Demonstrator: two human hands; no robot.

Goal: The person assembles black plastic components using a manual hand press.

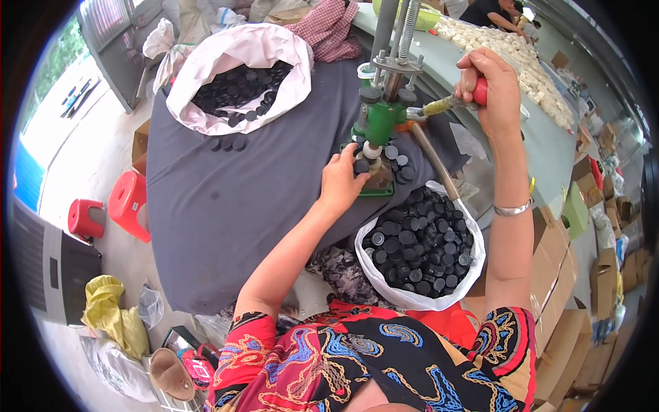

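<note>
Gripping a red knob [480,91], the right hand [491,74] is raised at upper right in the head view, its fingers curled around the knob at the end of a yellowed lever [438,107]. The lever joins a green hand press [382,123], which stands upright at the edge of a table draped in dark grey cloth [226,206]. A silver bracelet [513,209] circles the right forearm.

The left hand [341,180] reaches up to the foot of the press, thumb and fingers pinched around a black cap [361,166] just beside the white tip [371,150] of the press. More loose caps [402,165] lie to the right of the press, near a wooden handle [435,162] that slants down toward a white bag [422,301] heaped with black caps (a few show paler, shiny faces).

At upper left on the cloth sits a pinkish-white bag [296,84], open and partly filled with black caps; three caps [227,144] lie in a row just below it. Two red stools [128,204] stand on the floor at left. Behind, a co-worker [489,15] leans over a table spread with pale pieces [535,77].
</note>
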